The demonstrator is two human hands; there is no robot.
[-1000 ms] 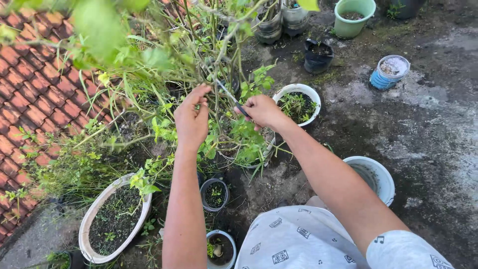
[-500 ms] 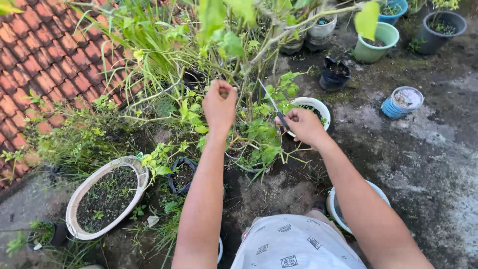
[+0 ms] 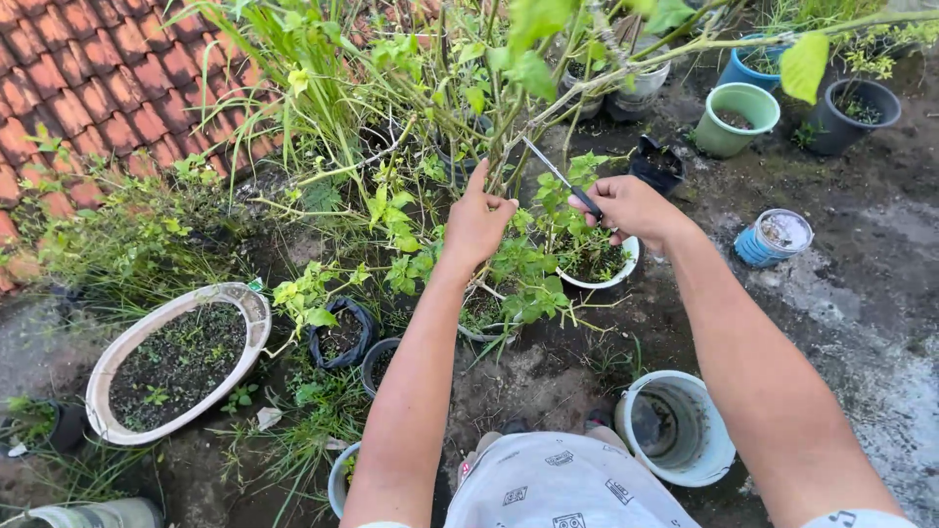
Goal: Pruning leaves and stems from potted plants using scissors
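My left hand [image 3: 476, 223] reaches into a leafy potted shrub [image 3: 489, 147] and pinches a thin green stem between its fingers. My right hand [image 3: 631, 207] grips the dark handles of a pair of scissors [image 3: 559, 177], whose metal blades point up and left toward the stems. The shrub grows from a pot [image 3: 489, 313] partly hidden by leaves below my hands. A white pot [image 3: 606, 269] with small green plants sits just under my right hand.
A long oval planter [image 3: 171, 357] with soil lies at left. A white bucket [image 3: 675, 425] stands by my knee. Small dark pots [image 3: 342, 337], a green pot [image 3: 736, 117], a black pot [image 3: 856, 112] and a blue tin [image 3: 773, 237] stand around. Red roof tiles [image 3: 78, 88] at upper left.
The view has shifted so the pots lie lower and further left. My left hand dropped lower on the stems; my right hand with the scissors moved up and right.
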